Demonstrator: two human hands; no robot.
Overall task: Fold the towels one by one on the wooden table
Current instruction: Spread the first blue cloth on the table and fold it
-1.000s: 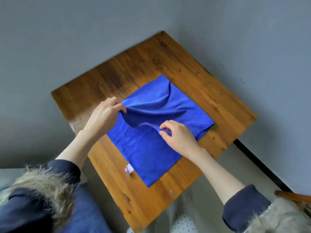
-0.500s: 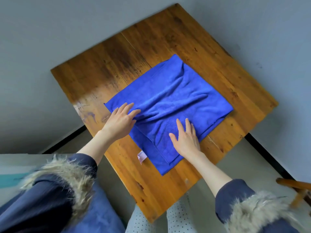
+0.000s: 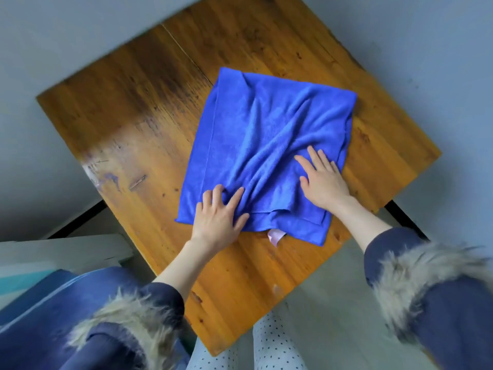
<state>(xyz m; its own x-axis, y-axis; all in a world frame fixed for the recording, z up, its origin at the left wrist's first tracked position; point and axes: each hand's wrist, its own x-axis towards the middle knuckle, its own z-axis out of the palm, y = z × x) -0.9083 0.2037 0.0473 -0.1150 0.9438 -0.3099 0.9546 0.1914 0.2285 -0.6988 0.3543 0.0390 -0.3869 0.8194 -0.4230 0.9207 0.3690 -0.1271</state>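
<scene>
A blue towel point(image 3: 266, 134) lies folded over on the wooden table point(image 3: 128, 108), still creased with ridges running diagonally across it. A small pink tag point(image 3: 274, 236) sticks out from its near edge. My left hand point(image 3: 218, 217) rests flat on the towel's near left part, fingers spread and straight. My right hand point(image 3: 322, 177) presses flat on the towel's right part, near its right edge. Neither hand grips the cloth.
Grey floor surrounds the table on all sides. A pale box or bench point(image 3: 61, 252) with blue cloth point(image 3: 40, 292) on it stands at the near left. My legs in dotted trousers point(image 3: 266, 345) sit below the table's near corner.
One second ago both hands pinched a raised fold of the towel. They laid it down, let go, and now press flat on the cloth. My view has shifted closer.
</scene>
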